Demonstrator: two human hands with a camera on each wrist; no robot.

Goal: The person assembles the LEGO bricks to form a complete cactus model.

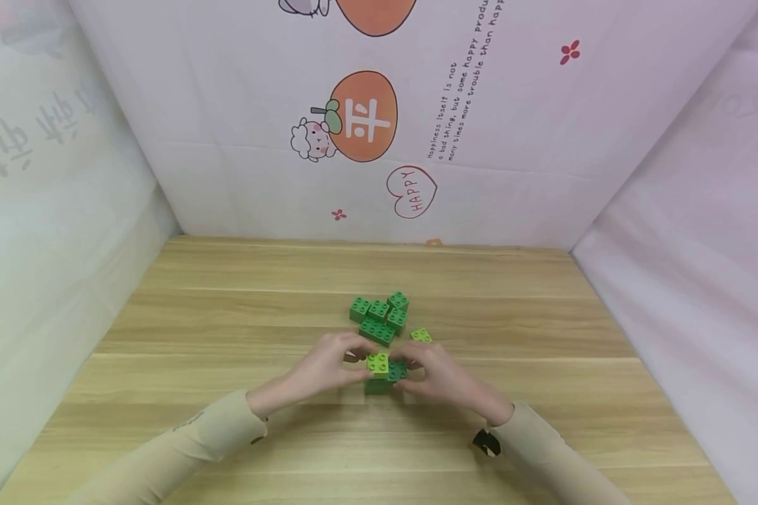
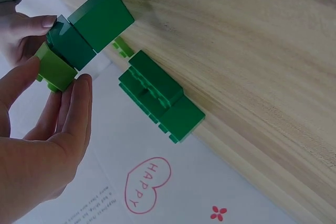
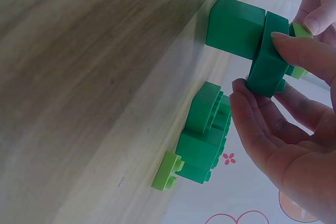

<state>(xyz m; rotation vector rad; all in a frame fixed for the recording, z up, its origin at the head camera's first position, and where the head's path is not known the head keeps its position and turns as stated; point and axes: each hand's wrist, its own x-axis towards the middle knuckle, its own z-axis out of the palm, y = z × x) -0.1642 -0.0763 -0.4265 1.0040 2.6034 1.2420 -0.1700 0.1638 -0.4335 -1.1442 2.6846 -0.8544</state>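
Note:
A small stack of toy building bricks stands on the table between the two hands. Its base is a large green brick (image 3: 236,27); over it lies a darker green brick (image 3: 269,56) offset to the right, with a thin gap line between them. A lime brick (image 1: 377,365) sits on the darker brick's left end, studs up. The left hand (image 1: 335,359) pinches the lime brick between thumb and fingers. The right hand (image 1: 439,376) pinches the darker green brick, thumb on the near side, fingertips on the far side. Whether the bricks are fully pressed together I cannot tell.
Behind the stack stands a group of several green bricks, a long one (image 1: 377,331) nearest the hands. A loose lime brick (image 1: 421,335) lies just beyond the right hand. Printed white cloth (image 1: 512,196) walls the wooden table (image 1: 259,273) at the back and sides.

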